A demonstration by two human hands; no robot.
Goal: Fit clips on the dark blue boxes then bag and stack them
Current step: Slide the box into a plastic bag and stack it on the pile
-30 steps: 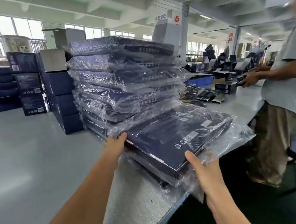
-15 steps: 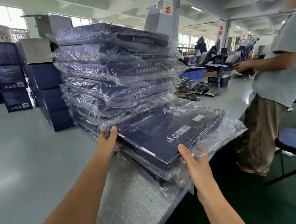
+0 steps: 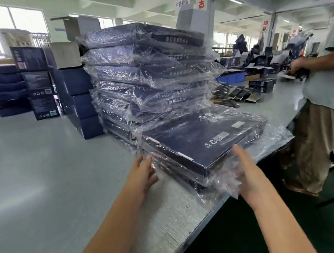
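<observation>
The bagged box (image 3: 202, 140) lies flat on a low stack at the near corner of the bench (image 3: 39, 164), its long axis running away from me and to the right, so the near corner points back toward the gap between my arms. Its loose plastic bag (image 3: 270, 142) spills past the far right end and hangs over the bench edge. Under it I can see at least one more bagged box, though how many I cannot tell through the wrinkled film.

My left hand (image 3: 142, 176) is flat and open against the left side of that low stack, fingers straight, touching the plastic low down. My right hand (image 3: 246, 171) is open too, fingers straight, lying along the near right edge in the slack film — gripping nothing. The box sits between the two hands, a little nearer the right one.

Just behind stands the tall stack (image 3: 148, 71) of bagged boxes, its foot touching or nearly touching the back of the box. I judge the next move turns on that — squaring or pushing the box along its long axis toward the tall stack, both palms working together.

Another person (image 3: 329, 75) stands at the bench to the right, well apart.
</observation>
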